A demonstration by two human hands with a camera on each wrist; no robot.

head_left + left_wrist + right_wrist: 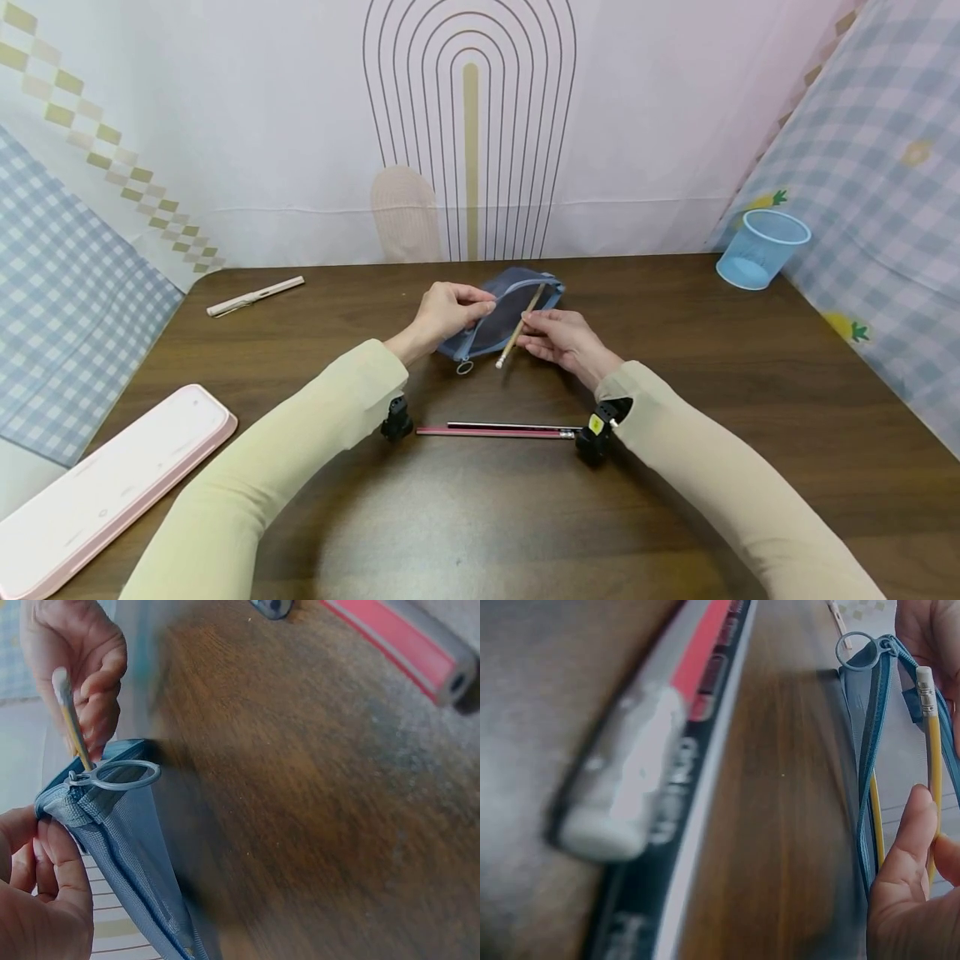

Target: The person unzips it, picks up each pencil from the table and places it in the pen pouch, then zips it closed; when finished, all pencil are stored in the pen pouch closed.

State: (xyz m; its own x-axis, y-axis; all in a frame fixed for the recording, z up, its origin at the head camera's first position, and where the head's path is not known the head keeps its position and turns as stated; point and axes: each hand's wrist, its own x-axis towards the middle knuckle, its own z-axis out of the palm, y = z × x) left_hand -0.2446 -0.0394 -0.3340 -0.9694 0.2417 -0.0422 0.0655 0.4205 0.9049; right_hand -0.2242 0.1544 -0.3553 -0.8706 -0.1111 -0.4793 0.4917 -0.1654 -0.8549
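A blue mesh zip pouch [498,323] with a ring zipper pull [126,775] stands unzipped near the table's middle. My left hand [444,315] pinches the left edge of its opening between thumb and fingers. A yellow pencil [934,742] with a white eraser is pinched in my right hand [564,340]. The pencil slants into the pouch mouth, its eraser end outside toward me. In the right wrist view, a second yellow strip [877,817] shows at the pouch; I cannot tell whether it is another pencil.
A red pencil [487,432] and a dark pencil [510,426] lie side by side between my wrists. A white pen [255,297] lies at the back left. At the left edge sits a pink-and-white case [112,492]. A light blue mesh cup [761,250] stands at the back right.
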